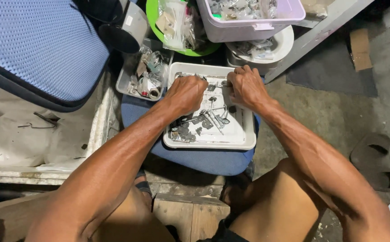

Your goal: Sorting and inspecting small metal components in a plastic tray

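Both hands work over a white tray (248, 134) set on a blue cushion (204, 159). Left hand (187, 92) fingers curled shut, right hand (247, 86) fingers curled too; what either pinches is hidden. Small metal parts (199, 123) lie scattered in the tray, just below the hands. Clear bin of clutter (143, 78) sits left.

Lots of clutter around from where I'm watching: blue mesh chair seat (38, 45) top left, a green bowl (152, 18) stuffed with plastic bags, a lilac bin (249, 24) of small parts, a clear tub (143, 78) of odds and ends, and dark sandals (379, 161) on the concrete floor (329, 116).
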